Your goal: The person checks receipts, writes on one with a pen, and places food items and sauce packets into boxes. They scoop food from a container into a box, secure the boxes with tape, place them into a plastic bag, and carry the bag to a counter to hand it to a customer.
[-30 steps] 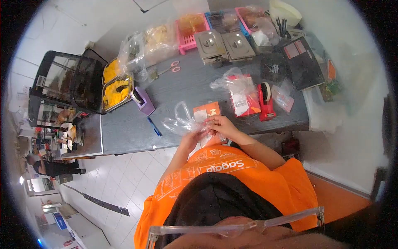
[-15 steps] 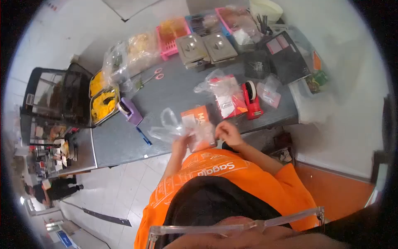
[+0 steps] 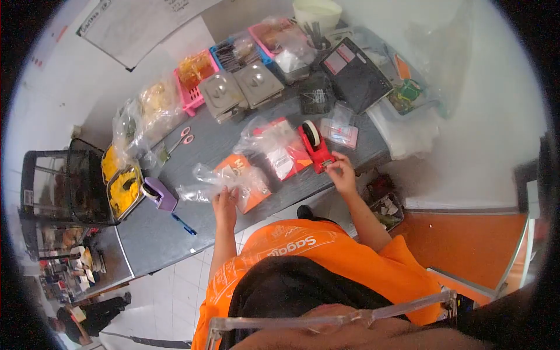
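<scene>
My left hand (image 3: pixel 225 205) pinches the clear plastic bag (image 3: pixel 205 185), whose crumpled film spreads over an orange box (image 3: pixel 252 189) near the table's front edge. My right hand (image 3: pixel 340 171) is closed at the front end of a red tape dispenser (image 3: pixel 315 146); what its fingertips hold is too small to make out. The dispenser carries a white roll. Just left of it, a red and white packet (image 3: pixel 284 153) lies partly under clear plastic.
A purple tape dispenser (image 3: pixel 160 195), a blue pen (image 3: pixel 184 224) and scissors (image 3: pixel 178 140) lie to the left. Yellow food fills a metal tray (image 3: pixel 124 192). Lidded metal containers (image 3: pixel 258 83) stand at the back. Another person (image 3: pixel 96 318) is at lower left.
My right hand has moved from beside the orange box to the red tape dispenser. My left hand stays at the plastic. The camera view has turned, shifting the table's items leftward.
</scene>
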`<state>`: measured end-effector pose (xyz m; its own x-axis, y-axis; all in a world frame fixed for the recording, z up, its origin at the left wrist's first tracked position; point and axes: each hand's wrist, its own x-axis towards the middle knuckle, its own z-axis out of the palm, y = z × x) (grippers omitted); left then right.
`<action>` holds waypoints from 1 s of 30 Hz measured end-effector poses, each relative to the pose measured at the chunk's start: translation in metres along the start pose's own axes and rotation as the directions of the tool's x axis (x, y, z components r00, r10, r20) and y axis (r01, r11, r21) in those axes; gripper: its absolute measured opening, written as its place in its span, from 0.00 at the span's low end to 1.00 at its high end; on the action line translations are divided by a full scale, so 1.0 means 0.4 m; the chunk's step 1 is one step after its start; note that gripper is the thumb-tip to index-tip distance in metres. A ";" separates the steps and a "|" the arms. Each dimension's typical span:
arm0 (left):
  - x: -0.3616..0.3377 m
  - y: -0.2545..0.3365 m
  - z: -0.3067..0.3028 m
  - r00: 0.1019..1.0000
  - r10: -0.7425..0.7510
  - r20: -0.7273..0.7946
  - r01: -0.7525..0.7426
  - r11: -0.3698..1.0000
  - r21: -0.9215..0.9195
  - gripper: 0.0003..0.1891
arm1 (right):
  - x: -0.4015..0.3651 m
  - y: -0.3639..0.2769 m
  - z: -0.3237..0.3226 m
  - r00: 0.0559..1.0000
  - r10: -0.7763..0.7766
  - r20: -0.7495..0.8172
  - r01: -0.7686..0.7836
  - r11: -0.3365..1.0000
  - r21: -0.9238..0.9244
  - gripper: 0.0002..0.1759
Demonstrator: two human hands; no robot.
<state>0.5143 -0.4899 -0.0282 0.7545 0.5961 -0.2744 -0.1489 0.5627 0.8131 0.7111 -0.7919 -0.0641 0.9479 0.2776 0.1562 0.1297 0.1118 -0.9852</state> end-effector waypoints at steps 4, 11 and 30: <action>-0.029 0.024 0.063 0.997 0.065 -0.035 -0.066 0.998 -0.022 0.19 | -0.016 -0.062 0.015 0.992 -0.099 -0.074 0.067 0.935 -0.349 0.05; -0.121 0.016 0.020 0.908 0.170 -0.384 -0.060 0.958 0.282 0.17 | 0.016 0.012 -0.010 0.991 0.021 -0.130 -0.063 0.944 -0.324 0.04; -0.139 0.060 -0.127 0.935 0.291 -0.205 -0.186 0.891 0.414 0.14 | -0.030 0.003 0.021 0.985 0.038 -0.166 -0.051 0.996 -0.075 0.26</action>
<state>0.4362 -0.4802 -0.0194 0.5307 0.8382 -0.1254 -0.0086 0.1533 0.9881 0.6976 -0.7872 -0.0666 0.9873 0.1196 0.1049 0.1026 0.0252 -0.9944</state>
